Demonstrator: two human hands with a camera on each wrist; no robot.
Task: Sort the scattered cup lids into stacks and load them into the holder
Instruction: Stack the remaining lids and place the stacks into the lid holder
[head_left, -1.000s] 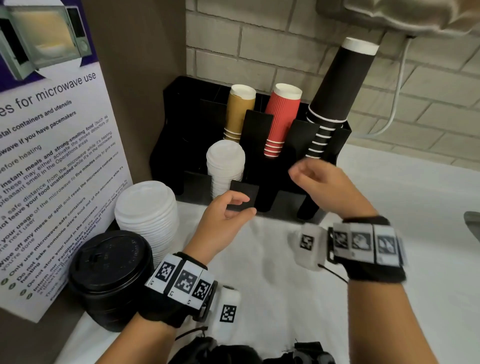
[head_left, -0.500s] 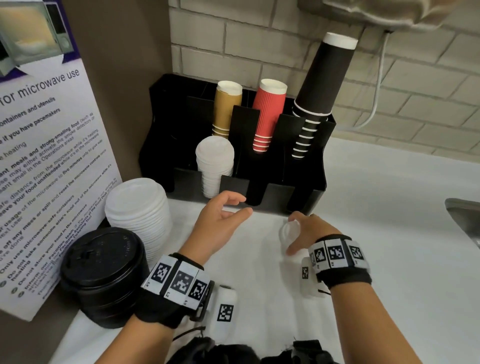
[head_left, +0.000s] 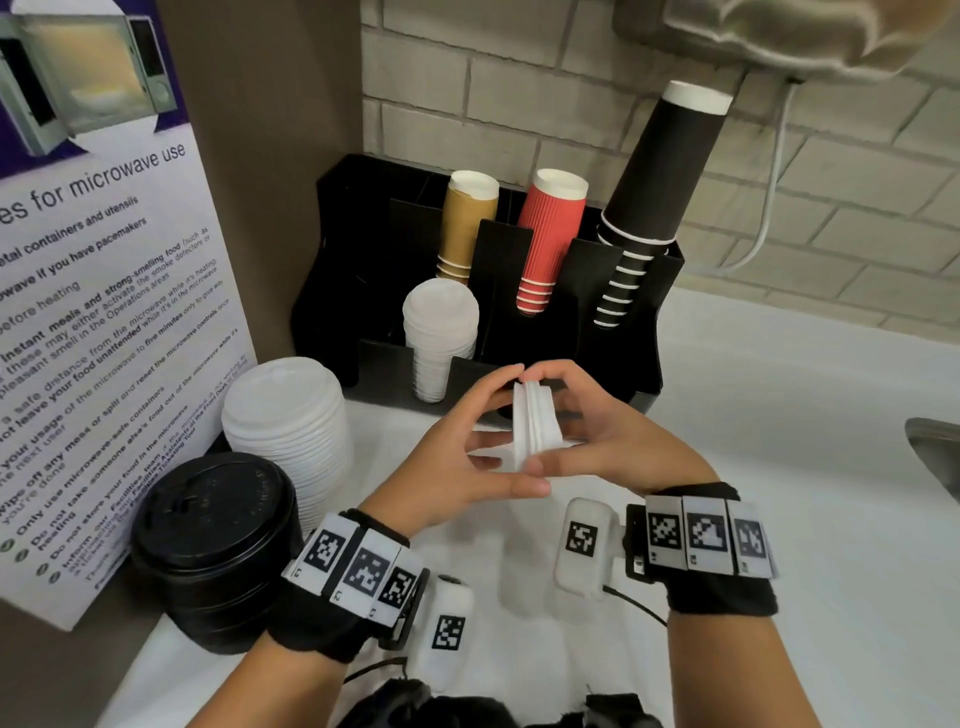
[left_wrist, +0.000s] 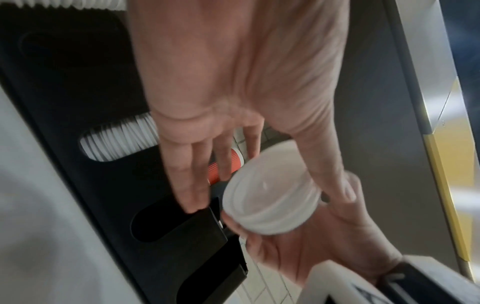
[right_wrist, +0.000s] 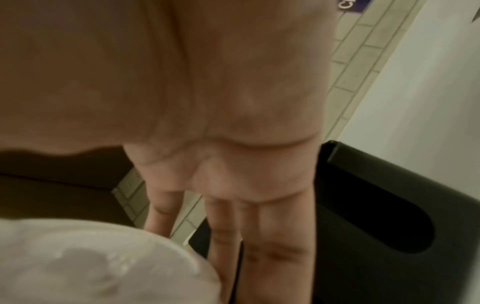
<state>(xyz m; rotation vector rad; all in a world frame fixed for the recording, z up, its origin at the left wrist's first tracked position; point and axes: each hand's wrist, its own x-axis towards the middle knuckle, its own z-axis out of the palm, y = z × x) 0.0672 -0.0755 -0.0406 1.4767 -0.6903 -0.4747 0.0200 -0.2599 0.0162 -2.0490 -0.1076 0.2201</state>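
Your left hand and right hand curl around a small stack of thin, ribbed white plastic lids, turned on edge, fingertips meeting above it, just before the matte black slotted holder.

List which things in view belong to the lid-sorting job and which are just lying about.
Job:
- small stack of white lids, held on edge between left hand and right hand
- black holder, white lids already in one slot
- large white lid stack
- black lid stack

Lying about:
- microwave poster
- tan, red, black cup stacks
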